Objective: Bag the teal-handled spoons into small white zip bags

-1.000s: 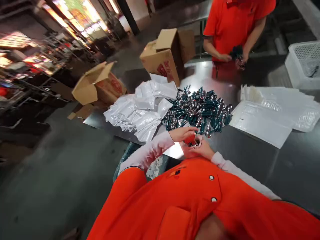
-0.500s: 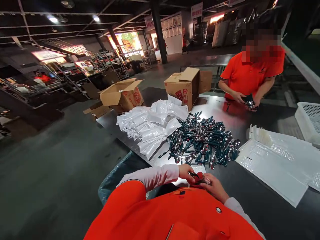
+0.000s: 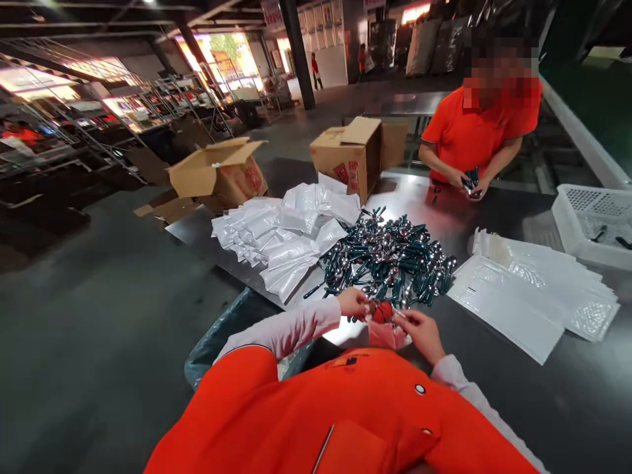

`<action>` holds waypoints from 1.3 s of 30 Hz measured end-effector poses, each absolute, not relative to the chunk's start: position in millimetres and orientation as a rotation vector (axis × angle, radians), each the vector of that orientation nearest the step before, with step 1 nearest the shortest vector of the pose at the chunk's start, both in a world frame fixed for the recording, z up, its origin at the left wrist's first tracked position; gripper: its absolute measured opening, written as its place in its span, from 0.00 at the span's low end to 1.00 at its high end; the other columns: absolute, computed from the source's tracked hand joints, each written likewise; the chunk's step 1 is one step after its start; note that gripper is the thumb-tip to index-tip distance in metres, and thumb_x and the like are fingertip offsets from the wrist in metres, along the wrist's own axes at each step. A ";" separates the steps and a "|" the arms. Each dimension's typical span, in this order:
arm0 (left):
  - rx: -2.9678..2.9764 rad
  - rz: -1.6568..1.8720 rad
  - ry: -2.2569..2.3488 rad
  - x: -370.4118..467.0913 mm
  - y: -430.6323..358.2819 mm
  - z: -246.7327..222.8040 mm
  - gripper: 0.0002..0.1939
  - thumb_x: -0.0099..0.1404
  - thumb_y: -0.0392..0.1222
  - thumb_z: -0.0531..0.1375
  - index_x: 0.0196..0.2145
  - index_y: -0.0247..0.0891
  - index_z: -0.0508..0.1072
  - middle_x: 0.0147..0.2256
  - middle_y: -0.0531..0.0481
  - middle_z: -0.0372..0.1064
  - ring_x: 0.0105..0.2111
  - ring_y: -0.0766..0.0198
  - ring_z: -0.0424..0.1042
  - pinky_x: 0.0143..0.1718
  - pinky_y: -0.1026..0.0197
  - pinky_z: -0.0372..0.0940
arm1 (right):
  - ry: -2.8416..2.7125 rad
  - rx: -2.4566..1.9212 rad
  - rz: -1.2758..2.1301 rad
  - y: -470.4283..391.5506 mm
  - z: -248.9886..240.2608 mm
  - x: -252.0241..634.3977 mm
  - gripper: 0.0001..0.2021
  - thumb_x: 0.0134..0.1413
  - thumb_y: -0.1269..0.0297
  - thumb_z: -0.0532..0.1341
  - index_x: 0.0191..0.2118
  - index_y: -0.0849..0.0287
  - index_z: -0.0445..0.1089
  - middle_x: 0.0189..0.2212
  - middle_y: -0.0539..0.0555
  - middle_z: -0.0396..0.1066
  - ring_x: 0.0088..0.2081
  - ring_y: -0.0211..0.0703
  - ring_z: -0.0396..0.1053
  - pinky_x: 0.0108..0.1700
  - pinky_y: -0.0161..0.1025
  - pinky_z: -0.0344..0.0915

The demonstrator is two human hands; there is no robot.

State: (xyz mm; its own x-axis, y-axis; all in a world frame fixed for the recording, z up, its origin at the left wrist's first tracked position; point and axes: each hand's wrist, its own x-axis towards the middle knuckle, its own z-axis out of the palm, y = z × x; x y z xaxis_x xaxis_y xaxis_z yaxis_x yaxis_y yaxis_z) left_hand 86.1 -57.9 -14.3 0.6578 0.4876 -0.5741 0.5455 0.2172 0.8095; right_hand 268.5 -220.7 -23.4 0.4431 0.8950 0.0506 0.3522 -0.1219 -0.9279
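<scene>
- Green and silver spoons [image 3: 390, 253] heaped mid-counter [image 3: 486, 359], just beyond both hands.
- Left hand [image 3: 353, 303], right hand [image 3: 423, 332] near front edge: each pinched nearly closed on small shiny pieces [image 3: 382, 311], details blurred.
- White padded envelopes [image 3: 291, 227] crowd left edge.
- Open room: bare strip right of right hand.

Between left hand [image 3: 352, 302] and right hand [image 3: 423, 334], a reddish object [image 3: 382, 311] is appearing too small to identify. The right edge is cropping the white basket [image 3: 592, 200].
</scene>
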 end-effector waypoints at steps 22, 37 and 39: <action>2.315 0.515 0.713 113.4 -54.2 112.7 0.14 0.58 0.33 0.56 0.37 0.34 0.82 0.28 0.49 0.77 0.28 0.64 0.73 0.32 0.63 0.64 | -1.015 -1.332 0.506 -196.6 43.9 310.9 0.22 0.50 0.43 0.71 0.25 0.55 0.66 0.34 0.53 0.74 0.39 0.44 0.73 0.45 0.44 0.70; 2.531 0.484 0.790 154.7 -51.2 3.8 0.12 0.64 0.32 0.60 0.41 0.37 0.81 0.44 0.41 0.75 0.48 0.54 0.72 0.54 0.53 0.65 | -0.530 -1.345 0.937 -172.9 -95.5 297.9 0.25 0.33 0.38 0.73 0.28 0.55 0.73 0.30 0.49 0.76 0.37 0.46 0.71 0.47 0.45 0.71; 2.473 0.425 0.678 162.6 -58.1 0.0 0.07 0.66 0.37 0.63 0.39 0.36 0.81 0.42 0.42 0.76 0.45 0.56 0.72 0.52 0.54 0.66 | -0.454 -1.270 0.929 -167.4 -95.8 290.8 0.26 0.32 0.40 0.74 0.34 0.54 0.76 0.36 0.51 0.79 0.42 0.47 0.73 0.50 0.46 0.71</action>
State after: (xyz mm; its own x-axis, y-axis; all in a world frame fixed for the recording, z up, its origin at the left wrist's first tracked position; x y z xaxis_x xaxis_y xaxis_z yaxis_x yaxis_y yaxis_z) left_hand 162.6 -58.1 0.0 0.8239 0.5453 0.1542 0.3764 -0.7300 0.5704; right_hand 290.8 -167.4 -95.8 0.5747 0.7953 -0.1928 -0.3367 0.0151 -0.9415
